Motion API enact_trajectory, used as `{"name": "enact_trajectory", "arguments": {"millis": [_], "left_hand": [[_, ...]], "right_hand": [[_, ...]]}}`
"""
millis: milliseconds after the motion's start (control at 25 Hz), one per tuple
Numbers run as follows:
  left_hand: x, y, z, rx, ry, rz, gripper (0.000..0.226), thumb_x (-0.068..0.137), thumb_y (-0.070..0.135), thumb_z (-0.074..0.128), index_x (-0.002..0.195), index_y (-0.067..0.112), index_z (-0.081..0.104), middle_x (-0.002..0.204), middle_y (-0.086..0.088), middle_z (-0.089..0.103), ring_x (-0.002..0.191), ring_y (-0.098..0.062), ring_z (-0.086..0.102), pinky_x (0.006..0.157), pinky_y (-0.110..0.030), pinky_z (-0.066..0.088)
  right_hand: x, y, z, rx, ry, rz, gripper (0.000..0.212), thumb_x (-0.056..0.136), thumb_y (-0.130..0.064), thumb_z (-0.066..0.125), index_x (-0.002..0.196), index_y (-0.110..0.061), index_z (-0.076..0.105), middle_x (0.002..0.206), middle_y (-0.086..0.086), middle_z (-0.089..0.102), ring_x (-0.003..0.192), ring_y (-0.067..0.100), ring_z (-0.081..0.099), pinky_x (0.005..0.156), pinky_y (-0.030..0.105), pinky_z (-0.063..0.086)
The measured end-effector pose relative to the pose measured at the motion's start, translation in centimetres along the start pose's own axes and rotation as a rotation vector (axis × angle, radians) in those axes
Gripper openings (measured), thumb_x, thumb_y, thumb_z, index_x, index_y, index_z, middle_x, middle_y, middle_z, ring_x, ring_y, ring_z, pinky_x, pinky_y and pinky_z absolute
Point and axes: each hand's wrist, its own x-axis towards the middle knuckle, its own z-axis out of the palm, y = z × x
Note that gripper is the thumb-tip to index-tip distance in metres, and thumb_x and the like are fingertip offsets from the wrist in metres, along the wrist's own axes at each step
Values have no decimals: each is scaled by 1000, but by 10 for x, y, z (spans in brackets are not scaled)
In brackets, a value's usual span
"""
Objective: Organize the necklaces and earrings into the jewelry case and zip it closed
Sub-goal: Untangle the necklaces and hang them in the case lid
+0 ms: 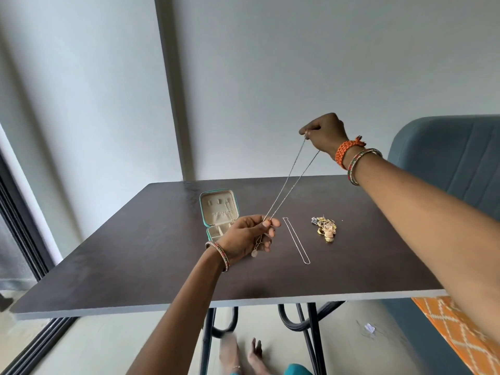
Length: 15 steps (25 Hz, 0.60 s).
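A thin silver necklace (290,180) is stretched taut in the air between both hands. My right hand (326,135) pinches its upper end high above the table. My left hand (250,238) grips its lower part near the table, and a small pale pendant (254,253) dangles below the fingers. The teal jewelry case (219,212) lies open on the dark table just behind my left hand, with a beige lining. A second silver chain (296,240) lies straight on the table. A pile of gold earrings (326,228) sits to its right.
The dark brown table (135,266) stands on black metal legs, against a pale wall. A blue-grey upholstered chair (446,163) is at the right, with orange patterned fabric (454,328) below it. A dark window frame runs along the left. Bare feet show under the table.
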Motion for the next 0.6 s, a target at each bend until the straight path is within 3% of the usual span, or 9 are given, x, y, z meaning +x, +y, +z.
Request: {"name": "enact_trajectory", "arguments": {"millis": [160, 320, 480, 600], "left_hand": [[-6, -7, -5, -1, 10, -109, 22, 98, 4, 38, 102, 3, 60, 72, 3, 69, 56, -6, 61, 59, -20, 54], [-7, -11, -8, 3, 62, -179, 20, 96, 1, 43, 100, 3, 62, 73, 2, 71, 59, -4, 63, 64, -20, 57], [-5, -16, -11, 26, 277, -151, 10, 91, 1, 54, 88, 2, 63, 64, 2, 69, 53, -4, 62, 58, -18, 56], [-2, -16, -12, 91, 459, -101, 9, 86, -4, 60, 80, 1, 62, 57, 0, 66, 50, -6, 65, 55, -19, 56]], "right_hand": [[0, 33, -8, 21, 36, 142, 19, 82, 3, 58, 92, -1, 74, 92, 16, 72, 85, 13, 65, 54, 8, 46], [-5, 66, -11, 68, 111, 273, 17, 83, 2, 57, 87, -3, 73, 87, 12, 71, 77, 13, 61, 58, 17, 48], [-10, 81, -11, 239, 150, 420, 20, 90, 2, 50, 80, -4, 66, 71, 7, 62, 55, 11, 53, 42, 15, 44], [-13, 92, -7, 288, 206, 471, 23, 90, 2, 46, 76, -7, 63, 67, 4, 58, 52, 11, 51, 39, 15, 43]]}}
